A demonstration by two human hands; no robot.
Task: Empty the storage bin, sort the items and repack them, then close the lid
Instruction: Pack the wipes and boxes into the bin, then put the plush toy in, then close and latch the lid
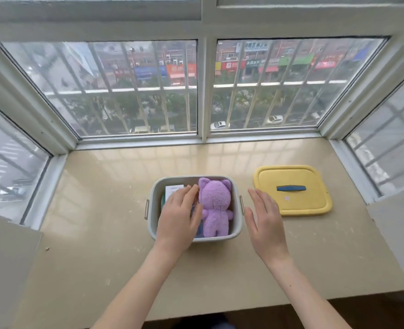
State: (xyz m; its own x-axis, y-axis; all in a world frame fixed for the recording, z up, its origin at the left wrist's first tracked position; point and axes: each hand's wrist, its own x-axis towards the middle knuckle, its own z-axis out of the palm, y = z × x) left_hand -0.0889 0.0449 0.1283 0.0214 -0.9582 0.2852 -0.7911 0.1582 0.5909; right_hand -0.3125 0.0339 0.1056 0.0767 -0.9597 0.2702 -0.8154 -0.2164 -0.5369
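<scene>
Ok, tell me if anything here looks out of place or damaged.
Nothing is spilled or broken. The lid lies flat on the sill, to the right of the bin. The only oddities are a small pinkish mark below the lid's handle and pale specks on the sill. The plush lies tidily in the bin.

Grey bin (236, 224) at frame centre on the beige sill (96, 233), lid off. Purple plush toy (214, 205) lies in the bin's right half, head toward the window (148, 91). White card or box (173, 189) in the bin's upper left, partly hidden; some blue stuff below it, can't tell what. Left hand (180, 213) is over the bin's left half, fingers straight, tips at the toy's head edge and over the white item. Right hand (265, 214) is flat, fingers straight, just right of the bin, gripping nothing. Yellow lid (293, 205) with a blue handle (291, 188) lies flat at centre right, apart from the bin.
</scene>
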